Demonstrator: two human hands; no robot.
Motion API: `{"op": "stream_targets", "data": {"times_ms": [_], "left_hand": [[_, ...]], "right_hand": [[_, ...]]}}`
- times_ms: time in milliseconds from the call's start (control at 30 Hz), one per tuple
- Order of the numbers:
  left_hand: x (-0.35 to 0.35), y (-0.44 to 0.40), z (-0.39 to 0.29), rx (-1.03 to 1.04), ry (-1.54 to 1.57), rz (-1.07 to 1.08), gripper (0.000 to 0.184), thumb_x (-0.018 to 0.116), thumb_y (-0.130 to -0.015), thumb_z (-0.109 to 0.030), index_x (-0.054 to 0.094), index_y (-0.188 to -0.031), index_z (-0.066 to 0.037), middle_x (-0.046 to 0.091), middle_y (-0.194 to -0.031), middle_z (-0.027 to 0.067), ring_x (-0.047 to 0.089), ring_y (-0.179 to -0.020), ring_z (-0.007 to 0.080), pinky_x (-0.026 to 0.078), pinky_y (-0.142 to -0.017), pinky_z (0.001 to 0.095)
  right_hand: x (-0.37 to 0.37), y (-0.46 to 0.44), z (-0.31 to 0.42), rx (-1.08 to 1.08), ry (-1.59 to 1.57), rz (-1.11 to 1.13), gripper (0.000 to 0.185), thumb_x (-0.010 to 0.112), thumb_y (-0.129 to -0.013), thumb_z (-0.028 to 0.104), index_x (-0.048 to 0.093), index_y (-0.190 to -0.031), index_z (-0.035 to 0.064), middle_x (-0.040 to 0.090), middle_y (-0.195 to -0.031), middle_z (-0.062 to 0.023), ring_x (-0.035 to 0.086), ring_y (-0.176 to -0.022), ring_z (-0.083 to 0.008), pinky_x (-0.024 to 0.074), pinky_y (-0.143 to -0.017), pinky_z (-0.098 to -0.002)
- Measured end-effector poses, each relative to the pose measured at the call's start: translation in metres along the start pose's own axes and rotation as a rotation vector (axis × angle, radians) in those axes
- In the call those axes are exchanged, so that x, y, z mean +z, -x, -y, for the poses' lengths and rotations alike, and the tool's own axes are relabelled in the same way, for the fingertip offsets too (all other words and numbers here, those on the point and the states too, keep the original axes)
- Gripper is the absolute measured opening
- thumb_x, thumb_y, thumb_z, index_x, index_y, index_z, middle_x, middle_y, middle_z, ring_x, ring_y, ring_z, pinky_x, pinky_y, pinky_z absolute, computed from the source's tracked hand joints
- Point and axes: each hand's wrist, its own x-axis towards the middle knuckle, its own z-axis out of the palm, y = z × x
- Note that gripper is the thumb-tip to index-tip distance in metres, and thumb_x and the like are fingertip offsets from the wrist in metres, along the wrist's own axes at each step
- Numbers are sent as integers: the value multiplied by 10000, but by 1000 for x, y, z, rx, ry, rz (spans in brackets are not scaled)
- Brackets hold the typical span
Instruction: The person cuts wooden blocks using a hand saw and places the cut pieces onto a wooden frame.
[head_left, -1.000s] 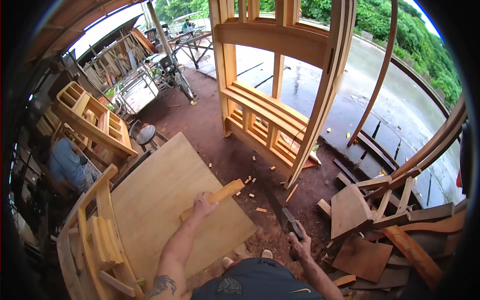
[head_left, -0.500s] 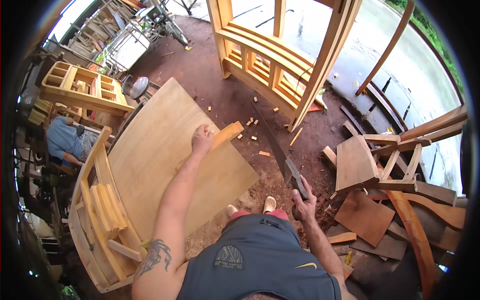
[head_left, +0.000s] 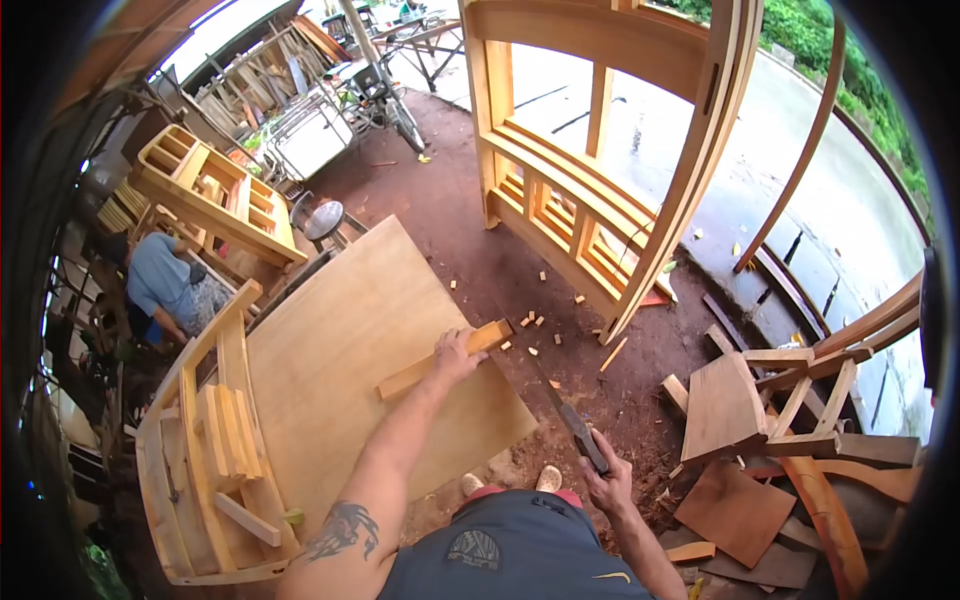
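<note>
A piece of wood [head_left: 415, 374] is grasped on the tabletop [head_left: 320, 320], 1 end overhanging, by the left hand [head_left: 455, 356], while a saw [head_left: 581, 432] is gripped by the right hand [head_left: 608, 482]; sawing is apparently in hand, with steady alignment called for.

Ahead of me a tall wooden frame [head_left: 675, 190] stands upright on the reddish dirt [head_left: 440, 180], with a wet road [head_left: 830, 200] and green foliage [head_left: 805, 35] beyond. Off to my left I see a person in a blue shirt [head_left: 160, 275] and a round stool [head_left: 323, 220]. Farther back stands a motorcycle [head_left: 385, 105] near leaning planks [head_left: 255, 85]. A reddish-brown panel [head_left: 737, 512] lies among loose wood to my right.
</note>
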Motion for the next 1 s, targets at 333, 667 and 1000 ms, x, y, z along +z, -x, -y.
{"op": "stream_targets", "data": {"times_ms": [333,667,1000], "left_hand": [[9,21,-91,-284,1019,16,552,805,-924,-400,619,-1314,-57,667,-1192,93,656,-1112,281,542,-971,445],[-59,81,-205,-343,1715,546,184,766,-997,-260,730,-1115,-123,763,-1101,12,725,-1026,154,589,-934,376],[-72,58,-178,-342,1713,386,178,773,-993,-256,739,-1074,-101,775,-1060,32,749,-955,181,619,-877,393]], "right_hand": [[-4,6,20,242,-634,-114,620,691,-1020,233,482,-1567,28,706,-886,-62,613,-676,-87,510,-608,-260],[-16,-14,50,331,-889,-120,543,624,-985,443,575,-1311,12,630,-745,-117,580,-547,-190,569,-534,-379],[-16,-6,58,329,-967,-73,595,645,-945,408,550,-1358,-11,631,-739,-119,569,-519,-184,546,-506,-358]]}}
